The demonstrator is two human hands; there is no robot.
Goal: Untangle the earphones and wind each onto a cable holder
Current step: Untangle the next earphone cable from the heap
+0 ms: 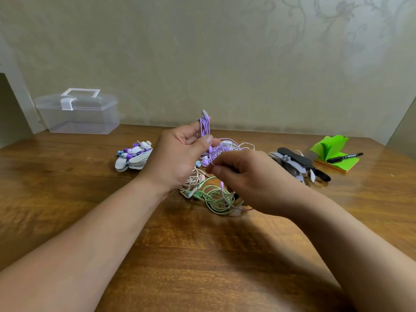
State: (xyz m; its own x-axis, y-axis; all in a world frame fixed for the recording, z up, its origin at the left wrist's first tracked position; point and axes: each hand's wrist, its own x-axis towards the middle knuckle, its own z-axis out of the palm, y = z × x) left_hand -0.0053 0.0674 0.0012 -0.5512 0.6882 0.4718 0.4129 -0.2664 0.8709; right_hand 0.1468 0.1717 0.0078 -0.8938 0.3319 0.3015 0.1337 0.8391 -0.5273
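Observation:
My left hand (180, 152) holds a cable holder upright above the table, with purple earphone cable (204, 127) wound around it. My right hand (247, 176) pinches the loose end of the same purple cable just below and to the right. Under both hands lies a tangle of earphones (211, 194) in green, pink and purple. A pile of wound earphones on white holders (134, 157) sits to the left. Spare grey and black cable holders (295, 162) lie to the right.
A clear plastic box with a handle (78, 113) stands at the back left against the wall. A green sticky-note pad (335, 154) with a black marker (344, 157) on it lies at the far right. The wooden table (202, 255) stretches toward me.

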